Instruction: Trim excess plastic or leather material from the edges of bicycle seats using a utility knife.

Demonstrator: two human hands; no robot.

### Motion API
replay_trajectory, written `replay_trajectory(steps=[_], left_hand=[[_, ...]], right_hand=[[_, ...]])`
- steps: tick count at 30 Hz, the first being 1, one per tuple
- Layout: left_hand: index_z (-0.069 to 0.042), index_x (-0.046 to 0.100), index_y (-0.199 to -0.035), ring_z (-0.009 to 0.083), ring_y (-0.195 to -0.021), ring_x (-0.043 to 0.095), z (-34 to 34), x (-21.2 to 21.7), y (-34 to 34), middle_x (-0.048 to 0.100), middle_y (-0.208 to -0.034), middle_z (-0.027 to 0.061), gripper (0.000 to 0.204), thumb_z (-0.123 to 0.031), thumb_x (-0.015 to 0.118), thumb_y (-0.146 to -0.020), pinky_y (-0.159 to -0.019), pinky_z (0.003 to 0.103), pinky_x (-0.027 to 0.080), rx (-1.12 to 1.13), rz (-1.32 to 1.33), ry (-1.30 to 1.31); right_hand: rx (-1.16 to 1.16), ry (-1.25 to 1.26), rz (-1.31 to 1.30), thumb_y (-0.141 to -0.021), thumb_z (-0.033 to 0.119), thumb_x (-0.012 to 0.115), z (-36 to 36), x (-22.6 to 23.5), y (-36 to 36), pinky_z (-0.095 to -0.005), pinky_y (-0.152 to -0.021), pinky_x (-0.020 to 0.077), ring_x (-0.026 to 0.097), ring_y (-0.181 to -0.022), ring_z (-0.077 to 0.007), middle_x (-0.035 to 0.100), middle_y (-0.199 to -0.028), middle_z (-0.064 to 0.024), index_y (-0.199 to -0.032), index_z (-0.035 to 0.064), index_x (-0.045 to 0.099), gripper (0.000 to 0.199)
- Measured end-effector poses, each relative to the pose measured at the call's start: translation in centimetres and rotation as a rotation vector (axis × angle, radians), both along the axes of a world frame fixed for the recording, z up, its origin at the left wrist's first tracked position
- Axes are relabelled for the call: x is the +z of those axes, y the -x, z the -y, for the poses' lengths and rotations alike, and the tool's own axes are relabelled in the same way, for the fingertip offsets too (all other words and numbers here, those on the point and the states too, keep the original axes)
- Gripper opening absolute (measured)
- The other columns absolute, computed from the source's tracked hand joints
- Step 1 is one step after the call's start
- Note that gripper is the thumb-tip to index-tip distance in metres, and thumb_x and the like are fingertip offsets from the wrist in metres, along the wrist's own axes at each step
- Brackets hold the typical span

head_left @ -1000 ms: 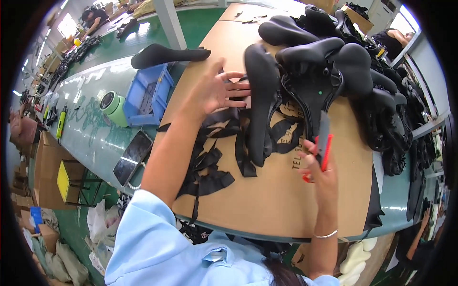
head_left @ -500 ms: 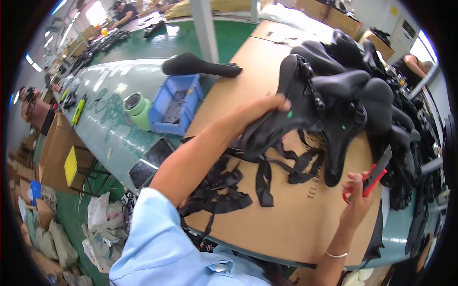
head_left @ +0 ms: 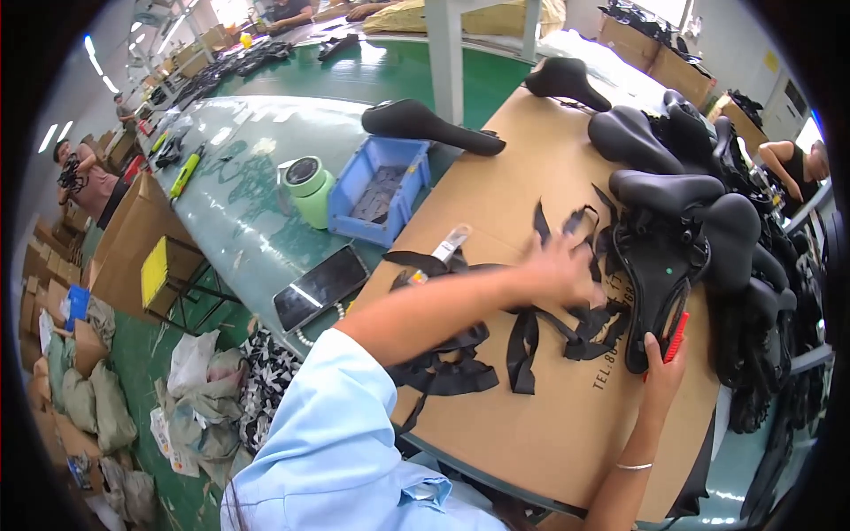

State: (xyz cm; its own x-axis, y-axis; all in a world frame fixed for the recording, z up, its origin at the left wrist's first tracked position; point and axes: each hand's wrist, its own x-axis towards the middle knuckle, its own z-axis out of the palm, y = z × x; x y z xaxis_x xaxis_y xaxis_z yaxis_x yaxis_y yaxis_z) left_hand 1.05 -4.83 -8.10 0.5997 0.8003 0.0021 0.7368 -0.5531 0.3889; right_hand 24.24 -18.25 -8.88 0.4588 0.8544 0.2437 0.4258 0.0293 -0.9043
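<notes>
My left hand (head_left: 567, 270) is smeared by motion above black strips (head_left: 524, 350) on the cardboard; its fingers look spread and nothing shows in them. My right hand (head_left: 662, 370) grips red-handled scissors (head_left: 677, 338), whose blades I cannot make out against the black. Its thumb rests at the narrow nose of a black bicycle saddle (head_left: 657, 274), which lies underside up with a small green dot. Another black saddle (head_left: 567, 81) sits alone at the cardboard's far edge, and one more (head_left: 429, 126) lies beside the blue bin.
A heap of black saddles (head_left: 753, 292) crowds the right side. Left of the cardboard (head_left: 496, 442) stand a blue bin (head_left: 341, 226) with dark pieces, a green flask (head_left: 310, 195) and a phone (head_left: 320, 288). A white post (head_left: 444, 66) rises behind. Other people work farther off.
My left hand has let go of the saddle it held, and a saddle now sits at the cardboard's far edge. My right hand has brought the scissors to the nose of another saddle.
</notes>
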Motion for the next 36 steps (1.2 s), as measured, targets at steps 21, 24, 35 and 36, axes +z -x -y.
replay_trajectory(steps=[21, 24, 35, 36], left_hand=[[0.000, 0.067, -0.083, 0.0261, -0.074, 0.060, 21.9, 6.3, 4.7, 0.062, -0.078, 0.0104, 0.017, -0.017, 0.070, -0.082, -0.066, 0.037, 0.047, 0.072, 0.508, 0.022], [-0.005, 0.065, -0.075, 0.0255, -0.071, 0.056, 22.7, 5.0, -0.6, 0.058, -0.074, 0.0070, 0.025, -0.028, 0.075, -0.078, -0.065, 0.037, 0.043, 0.076, 0.300, -0.070], [-0.001, 0.064, -0.074, 0.0124, -0.062, 0.050, 23.9, 3.2, -1.4, 0.058, -0.068, 0.0031, 0.012, -0.009, 0.073, -0.073, -0.059, 0.027, 0.042, 0.234, 0.568, 0.306], [-0.001, 0.064, -0.074, 0.0124, -0.062, 0.050, 23.9, 3.1, -1.1, 0.058, -0.068, 0.0031, 0.012, -0.009, 0.073, -0.073, -0.059, 0.027, 0.042, 0.236, 0.564, 0.313]], right_hand=[[0.123, 0.392, -0.519, -0.081, 0.012, 0.075, 21.3, 3.7, 7.0, -0.0259, -0.086, 0.0436, 0.054, -0.090, -0.0102, 0.060, -0.097, -0.0024, -0.112, 0.0004, 0.056, 0.038], [0.021, 0.377, -0.357, -0.084, 0.014, 0.073, 22.1, 3.5, 6.8, -0.0254, -0.077, 0.0476, 0.058, -0.082, -0.0097, 0.064, -0.090, -0.0039, -0.110, 0.0004, 0.058, 0.033], [0.182, 0.141, 0.321, -0.088, 0.010, 0.066, 21.9, 4.6, 5.5, -0.0298, -0.066, 0.0516, 0.062, -0.067, -0.0244, 0.067, -0.087, -0.0130, -0.131, 0.0041, 0.054, 0.045], [0.285, 0.036, 0.445, -0.087, 0.007, 0.065, 21.3, 4.5, 5.1, -0.0313, -0.063, 0.0516, 0.062, -0.065, -0.0266, 0.068, -0.088, -0.0144, -0.133, 0.0054, 0.053, 0.048]])
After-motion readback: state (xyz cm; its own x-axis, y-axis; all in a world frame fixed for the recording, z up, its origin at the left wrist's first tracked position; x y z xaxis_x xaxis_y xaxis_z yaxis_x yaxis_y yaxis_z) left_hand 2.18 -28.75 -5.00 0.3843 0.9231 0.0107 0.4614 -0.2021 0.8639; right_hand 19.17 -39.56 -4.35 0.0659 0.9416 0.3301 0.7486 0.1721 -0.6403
